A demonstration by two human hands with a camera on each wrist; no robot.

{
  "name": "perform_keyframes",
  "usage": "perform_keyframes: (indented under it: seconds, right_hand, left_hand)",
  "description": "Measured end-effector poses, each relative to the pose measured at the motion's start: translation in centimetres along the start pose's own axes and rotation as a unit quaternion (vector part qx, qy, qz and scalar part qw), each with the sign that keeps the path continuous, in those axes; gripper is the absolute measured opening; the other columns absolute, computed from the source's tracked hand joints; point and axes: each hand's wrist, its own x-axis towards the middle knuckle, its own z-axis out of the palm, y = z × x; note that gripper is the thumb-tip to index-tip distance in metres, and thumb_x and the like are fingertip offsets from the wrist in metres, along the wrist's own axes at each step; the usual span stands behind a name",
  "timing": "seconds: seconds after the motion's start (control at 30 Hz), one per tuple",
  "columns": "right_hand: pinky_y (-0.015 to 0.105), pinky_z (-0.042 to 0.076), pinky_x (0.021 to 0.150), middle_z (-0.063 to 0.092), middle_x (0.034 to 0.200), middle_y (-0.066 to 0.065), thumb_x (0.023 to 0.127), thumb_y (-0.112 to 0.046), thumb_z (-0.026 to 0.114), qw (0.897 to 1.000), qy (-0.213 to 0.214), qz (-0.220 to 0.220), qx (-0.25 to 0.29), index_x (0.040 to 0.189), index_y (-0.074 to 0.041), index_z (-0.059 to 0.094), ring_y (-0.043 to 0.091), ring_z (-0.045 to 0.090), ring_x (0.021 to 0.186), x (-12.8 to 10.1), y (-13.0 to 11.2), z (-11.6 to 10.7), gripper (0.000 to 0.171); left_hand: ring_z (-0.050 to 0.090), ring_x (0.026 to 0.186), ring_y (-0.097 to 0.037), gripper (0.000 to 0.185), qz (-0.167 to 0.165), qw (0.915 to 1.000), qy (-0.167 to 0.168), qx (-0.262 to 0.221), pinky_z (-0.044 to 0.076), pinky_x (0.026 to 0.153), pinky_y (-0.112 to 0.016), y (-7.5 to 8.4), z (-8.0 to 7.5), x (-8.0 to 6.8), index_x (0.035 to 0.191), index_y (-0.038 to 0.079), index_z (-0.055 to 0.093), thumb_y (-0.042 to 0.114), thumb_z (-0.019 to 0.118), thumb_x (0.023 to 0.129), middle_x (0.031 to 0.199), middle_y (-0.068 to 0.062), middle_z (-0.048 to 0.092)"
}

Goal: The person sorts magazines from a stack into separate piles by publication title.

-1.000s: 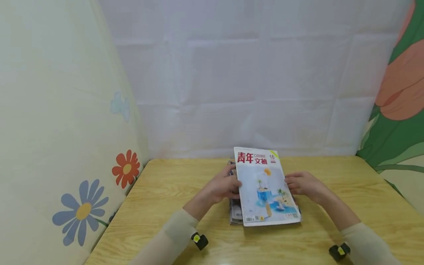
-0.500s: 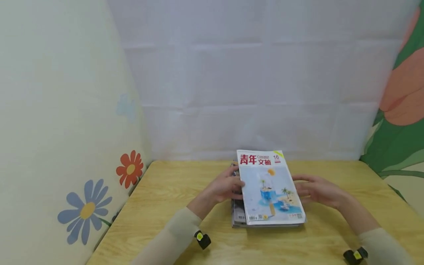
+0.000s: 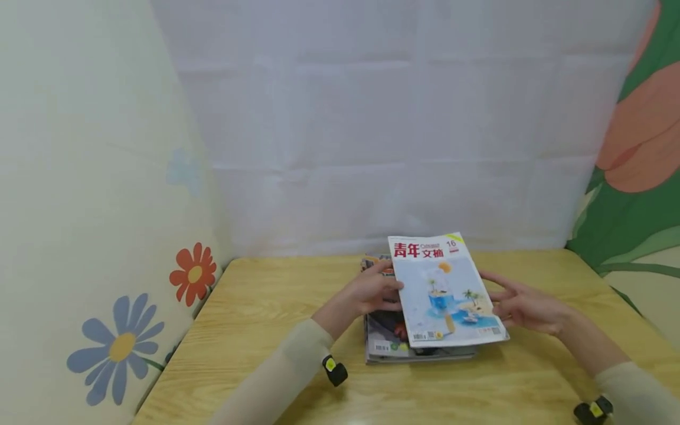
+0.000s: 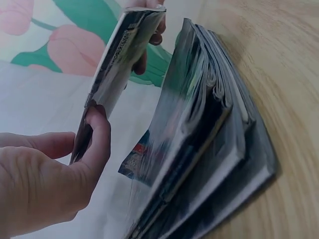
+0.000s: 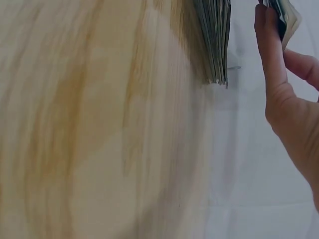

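Note:
A magazine (image 3: 446,301) with a white and blue beach-scene cover is raised and tilted over a stack of magazines (image 3: 383,339). My left hand (image 3: 372,293) pinches its left edge between thumb and fingers, as the left wrist view also shows. At the opposite edge, my right hand (image 3: 533,308) holds the magazine with spread fingers; in the right wrist view its corner (image 5: 289,20) sits between thumb and fingers. A gap separates the lifted magazine (image 4: 119,59) from the stack (image 4: 199,134) in the left wrist view. The cover hides most of the stack from the head view.
The stack lies on a wood-grain table (image 3: 276,330) near its back edge. Behind stands a white cloth backdrop (image 3: 372,130). A flower-painted panel (image 3: 106,206) borders the left side, and a leafy one (image 3: 648,224) borders the right.
The beach-cover magazine has risen off the stack and shifted right, uncovering more of the dark magazine beneath. My right hand has moved right with its edge, and the left hand has followed.

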Motion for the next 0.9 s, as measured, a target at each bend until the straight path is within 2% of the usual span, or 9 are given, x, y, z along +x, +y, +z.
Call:
perform_keyframes:
  seconds: [0.13,0.3,0.43,0.57,0.73,0.9]
  right_hand:
    - [0.057,0.046,0.101,0.054,0.143,0.01,0.1,0.011,0.045,1.0,0.021,-0.006,-0.021,0.162,-0.019,-0.011,0.042,0.055,0.125,-1.0,-0.3,-0.7,0.089]
    - [0.053,0.05,0.098,0.057,0.14,0.008,0.1,0.012,0.043,0.998,0.04,-0.014,-0.044,0.165,-0.027,0.01,0.039,0.059,0.121,-2.8,-0.2,-2.3,0.083]
    - [0.049,0.053,0.096,0.06,0.137,0.004,0.099,0.013,0.041,0.998,0.049,-0.023,-0.037,0.158,-0.038,0.031,0.036,0.061,0.119,-4.2,-0.1,-3.5,0.079]
    - [0.048,0.054,0.094,0.061,0.136,0.003,0.099,0.014,0.04,0.998,0.045,-0.031,-0.029,0.147,-0.042,0.047,0.035,0.062,0.117,-5.3,-0.1,-4.4,0.074]
    - [0.045,0.056,0.091,0.061,0.135,0.0,0.1,0.012,0.04,0.997,0.052,-0.023,-0.043,0.141,-0.047,0.053,0.032,0.063,0.116,-6.5,-0.6,-5.6,0.073]
    - [0.045,0.055,0.091,0.062,0.132,-0.008,0.1,0.01,0.042,0.994,0.084,-0.013,-0.065,0.14,-0.05,0.052,0.029,0.064,0.115,-8.2,-1.0,-7.3,0.073]
  left_hand:
    - [0.066,0.108,-0.04,0.07,-0.014,0.9999,0.001,-0.006,0.055,0.086,-0.053,0.2,1.3,0.6,0.157,0.014,0.033,-0.006,0.059,0.096,0.12,-0.023,0.064]
    - [0.067,0.105,-0.039,0.065,-0.035,0.9992,0.01,-0.016,0.056,0.086,-0.051,0.1,4.2,1.6,0.152,0.017,0.043,-0.007,0.06,0.095,0.116,-0.022,0.066]
    - [0.068,0.101,-0.036,0.059,-0.042,0.999,0.015,-0.006,0.057,0.086,-0.051,-0.1,6.0,3.2,0.147,0.015,0.05,-0.008,0.062,0.094,0.111,-0.017,0.068]
    - [0.069,0.098,-0.036,0.054,-0.044,0.9987,0.026,-0.005,0.057,0.085,-0.053,-0.7,7.4,4.8,0.14,0.011,0.054,-0.011,0.062,0.091,0.107,-0.016,0.069]
    - [0.069,0.095,-0.037,0.059,-0.046,0.9975,0.051,-0.017,0.057,0.085,-0.054,-1.6,9.0,6.2,0.142,0.012,0.054,-0.013,0.062,0.09,0.101,-0.018,0.069]
    - [0.069,0.096,-0.04,0.058,-0.047,0.9963,0.067,-0.026,0.055,0.087,-0.057,-2.0,11.7,8.2,0.137,0.013,0.06,-0.015,0.06,0.086,0.096,-0.018,0.07]
